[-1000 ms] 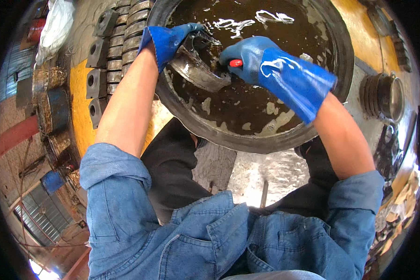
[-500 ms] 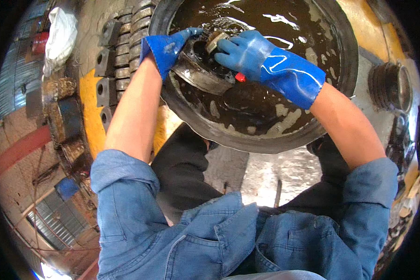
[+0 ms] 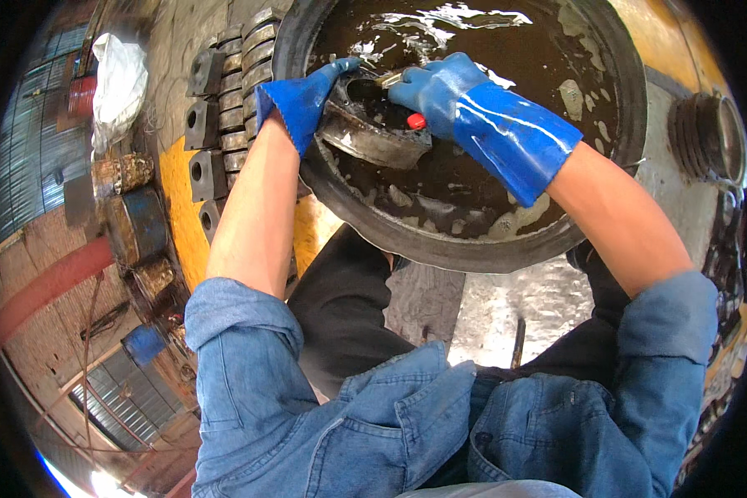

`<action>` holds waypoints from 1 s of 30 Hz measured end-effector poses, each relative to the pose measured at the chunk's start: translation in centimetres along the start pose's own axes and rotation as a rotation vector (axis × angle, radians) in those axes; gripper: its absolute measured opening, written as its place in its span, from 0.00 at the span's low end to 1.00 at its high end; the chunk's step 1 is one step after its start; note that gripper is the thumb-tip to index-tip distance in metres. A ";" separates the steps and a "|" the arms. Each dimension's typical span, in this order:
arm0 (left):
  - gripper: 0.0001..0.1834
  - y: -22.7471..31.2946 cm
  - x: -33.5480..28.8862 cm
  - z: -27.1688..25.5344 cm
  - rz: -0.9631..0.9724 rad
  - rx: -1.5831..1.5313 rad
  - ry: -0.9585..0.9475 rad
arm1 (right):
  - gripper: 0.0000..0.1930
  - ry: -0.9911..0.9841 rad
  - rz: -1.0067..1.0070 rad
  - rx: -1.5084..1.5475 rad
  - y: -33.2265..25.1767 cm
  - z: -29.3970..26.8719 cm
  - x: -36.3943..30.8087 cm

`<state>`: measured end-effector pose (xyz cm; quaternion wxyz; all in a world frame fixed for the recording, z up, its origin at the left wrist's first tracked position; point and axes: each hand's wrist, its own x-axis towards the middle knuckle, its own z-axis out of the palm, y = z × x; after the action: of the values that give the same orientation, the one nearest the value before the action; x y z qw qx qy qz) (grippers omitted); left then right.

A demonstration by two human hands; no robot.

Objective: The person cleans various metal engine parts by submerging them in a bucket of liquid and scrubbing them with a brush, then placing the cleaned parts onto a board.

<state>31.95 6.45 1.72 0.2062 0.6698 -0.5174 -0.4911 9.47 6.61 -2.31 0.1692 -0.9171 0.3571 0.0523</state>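
My left hand (image 3: 307, 101), in a blue rubber glove, grips the far left rim of a hollow, round metal part (image 3: 372, 143). The part is tilted and sits partly in dark, murky liquid (image 3: 481, 178) inside a wide black tub (image 3: 473, 256). Gloved the same way, my right hand (image 3: 446, 90) is closed around a brush (image 3: 417, 122) whose red handle end sticks out below the fingers. The brush's light-coloured head is at the part's opening, mostly hidden by my fingers.
Left of the tub stand rows of stacked metal rings (image 3: 234, 108) and dark blocks with holes (image 3: 201, 124). A white plastic bag (image 3: 118, 87) lies farther left. On the right is a ribbed metal cylinder (image 3: 707, 139). My knees flank the tub's near side.
My right hand has lowered the brush slightly toward the metal part's opening, so less of its head shows. My left hand keeps its hold. The whole view has shifted a little.
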 end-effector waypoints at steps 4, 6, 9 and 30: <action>0.18 -0.2 0.3 0.1 0.010 -0.018 0.011 | 0.30 0.344 -0.168 -0.016 0.2 1.3 0.0; 0.18 -0.4 0.4 0.1 0.024 -0.020 0.012 | 0.29 0.014 0.050 -0.012 -0.4 -1.0 0.1; 0.19 -0.2 0.5 0.3 0.053 -0.031 0.022 | 0.29 -0.003 0.061 0.105 0.1 -0.7 0.4; 0.18 -0.7 2.7 1.2 -0.014 -0.041 -0.020 | 0.31 0.520 -0.314 -0.054 3.8 1.9 -1.9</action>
<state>31.19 4.56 -0.50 0.2112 0.6640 -0.5045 -0.5099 5.53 5.87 -4.73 0.0536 -0.9479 0.2409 -0.2013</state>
